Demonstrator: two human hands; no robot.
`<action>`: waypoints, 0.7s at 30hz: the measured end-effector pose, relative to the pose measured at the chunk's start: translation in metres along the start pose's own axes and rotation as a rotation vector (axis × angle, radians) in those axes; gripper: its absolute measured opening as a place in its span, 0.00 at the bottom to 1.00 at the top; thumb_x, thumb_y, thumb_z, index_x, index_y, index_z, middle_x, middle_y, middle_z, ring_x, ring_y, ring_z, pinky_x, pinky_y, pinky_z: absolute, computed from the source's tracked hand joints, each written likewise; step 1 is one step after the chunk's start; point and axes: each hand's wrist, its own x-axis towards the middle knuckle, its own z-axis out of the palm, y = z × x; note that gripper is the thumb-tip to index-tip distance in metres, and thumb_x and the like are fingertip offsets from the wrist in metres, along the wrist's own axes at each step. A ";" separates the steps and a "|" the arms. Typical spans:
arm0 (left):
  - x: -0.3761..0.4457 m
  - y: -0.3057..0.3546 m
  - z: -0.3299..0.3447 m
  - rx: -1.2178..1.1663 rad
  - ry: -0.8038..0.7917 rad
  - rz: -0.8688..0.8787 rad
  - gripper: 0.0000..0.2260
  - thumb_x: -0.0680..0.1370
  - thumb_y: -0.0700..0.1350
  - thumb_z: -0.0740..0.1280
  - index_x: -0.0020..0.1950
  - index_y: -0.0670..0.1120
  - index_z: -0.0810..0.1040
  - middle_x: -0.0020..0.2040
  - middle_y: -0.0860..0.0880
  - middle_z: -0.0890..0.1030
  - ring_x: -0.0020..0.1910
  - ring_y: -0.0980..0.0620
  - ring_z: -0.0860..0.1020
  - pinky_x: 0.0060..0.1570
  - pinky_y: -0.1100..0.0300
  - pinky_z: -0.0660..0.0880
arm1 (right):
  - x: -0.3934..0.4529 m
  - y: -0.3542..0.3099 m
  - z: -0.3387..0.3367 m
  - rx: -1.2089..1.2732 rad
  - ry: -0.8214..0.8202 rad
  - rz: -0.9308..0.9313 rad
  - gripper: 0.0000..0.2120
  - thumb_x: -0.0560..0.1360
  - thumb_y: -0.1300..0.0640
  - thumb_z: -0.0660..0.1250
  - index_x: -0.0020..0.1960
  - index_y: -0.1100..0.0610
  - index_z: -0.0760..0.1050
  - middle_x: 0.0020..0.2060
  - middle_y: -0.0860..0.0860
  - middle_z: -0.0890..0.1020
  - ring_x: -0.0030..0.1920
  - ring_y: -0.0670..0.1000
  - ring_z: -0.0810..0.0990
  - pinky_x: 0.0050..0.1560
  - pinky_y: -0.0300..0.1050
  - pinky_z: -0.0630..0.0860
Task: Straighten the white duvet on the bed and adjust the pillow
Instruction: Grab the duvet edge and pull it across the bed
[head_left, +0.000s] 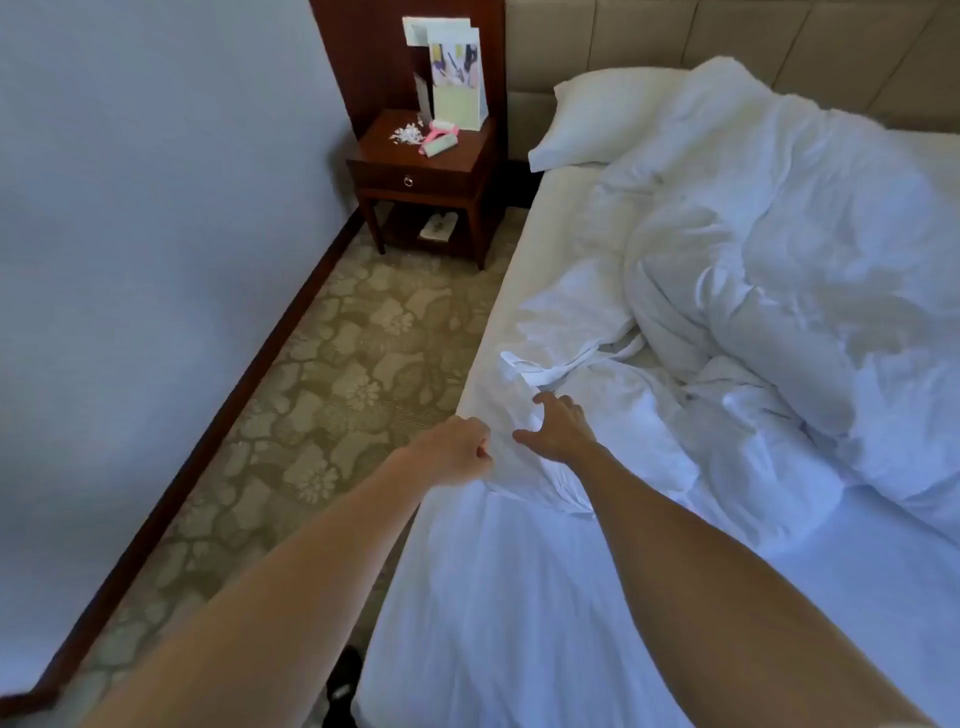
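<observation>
Nearest the camera, both forearms reach out over the left edge of the bed (483, 332). The left hand (457, 449) is closed in a fist, its grip pinching the edge of the duvet (769, 291) right at the bed's left edge. The right hand (558, 428) lies just beside it with fingers spread and relaxed, resting on the same bunched fold; it holds nothing. Beyond the hands the duvet is heaped in deep wrinkles across the middle and right of the bed, leaving bare sheet along the left edge. The pillow (602, 119) sits at the head-end left corner, partly buried under the heap. A nightstand (423, 166) stands well apart on the floor. Risk: pulling from one pinched point would likely drag only this fold, twisting the cover, and a hard pull could shift the pillow off its corner.
</observation>
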 end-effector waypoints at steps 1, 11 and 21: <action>0.009 -0.007 -0.001 0.009 0.020 0.030 0.06 0.75 0.42 0.60 0.37 0.46 0.68 0.37 0.48 0.73 0.36 0.49 0.70 0.36 0.55 0.67 | 0.009 -0.004 0.006 -0.028 0.011 0.034 0.37 0.71 0.43 0.72 0.74 0.55 0.61 0.69 0.58 0.68 0.70 0.60 0.66 0.66 0.55 0.68; 0.091 -0.076 -0.017 0.295 0.108 0.512 0.08 0.77 0.43 0.64 0.55 0.48 0.72 0.53 0.50 0.75 0.52 0.48 0.76 0.48 0.53 0.73 | 0.043 -0.023 0.100 0.011 0.003 0.364 0.29 0.79 0.47 0.61 0.77 0.53 0.56 0.70 0.60 0.70 0.69 0.61 0.70 0.66 0.52 0.67; 0.091 -0.115 -0.006 1.198 -0.018 0.714 0.16 0.82 0.51 0.55 0.50 0.61 0.83 0.49 0.67 0.81 0.60 0.68 0.75 0.77 0.48 0.38 | -0.060 -0.148 0.131 0.013 0.113 0.416 0.22 0.76 0.52 0.64 0.68 0.58 0.67 0.63 0.60 0.76 0.64 0.62 0.74 0.61 0.52 0.69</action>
